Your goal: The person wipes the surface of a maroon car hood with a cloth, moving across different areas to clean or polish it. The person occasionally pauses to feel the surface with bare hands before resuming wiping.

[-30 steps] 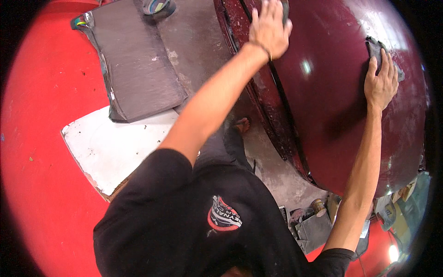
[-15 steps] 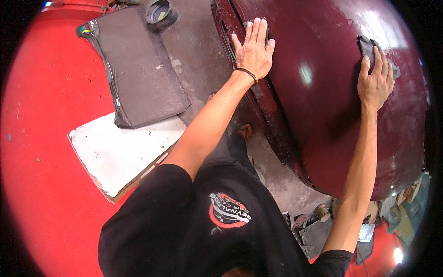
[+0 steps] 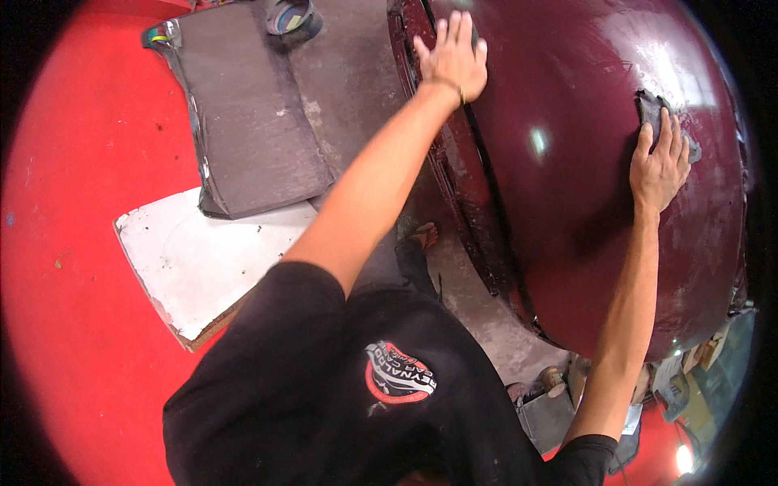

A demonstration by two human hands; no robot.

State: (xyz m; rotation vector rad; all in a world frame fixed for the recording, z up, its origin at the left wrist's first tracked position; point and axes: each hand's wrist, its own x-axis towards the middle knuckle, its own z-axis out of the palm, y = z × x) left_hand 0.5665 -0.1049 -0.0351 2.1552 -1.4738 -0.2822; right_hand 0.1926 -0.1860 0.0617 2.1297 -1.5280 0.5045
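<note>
A glossy dark maroon car body panel [image 3: 559,219] curves across the right side. Near its left edge, by a dark gap, my left hand [image 3: 455,65] lies flat with the fingers apart. Under it is a dark flat pad [image 3: 475,36], mostly hidden, with only a sliver showing beside the fingers. Farther right, my right hand [image 3: 658,166] rests on a crumpled dark grey cloth [image 3: 649,112], pressing it to the panel with outstretched fingers. Wet-looking smears and bright reflections show around the cloth.
Left of me, a dark grey padded board [image 3: 243,121] overlaps a white board [image 3: 203,259] on a red surface [image 3: 73,227]. A dark round tub [image 3: 293,23] stands beyond them. Assorted items, including a small can [image 3: 553,381], lie below the panel at lower right.
My left hand has slid farther up along the panel's left edge, the pad moving with it. The right hand stays on the cloth. The whole view has shifted slightly.
</note>
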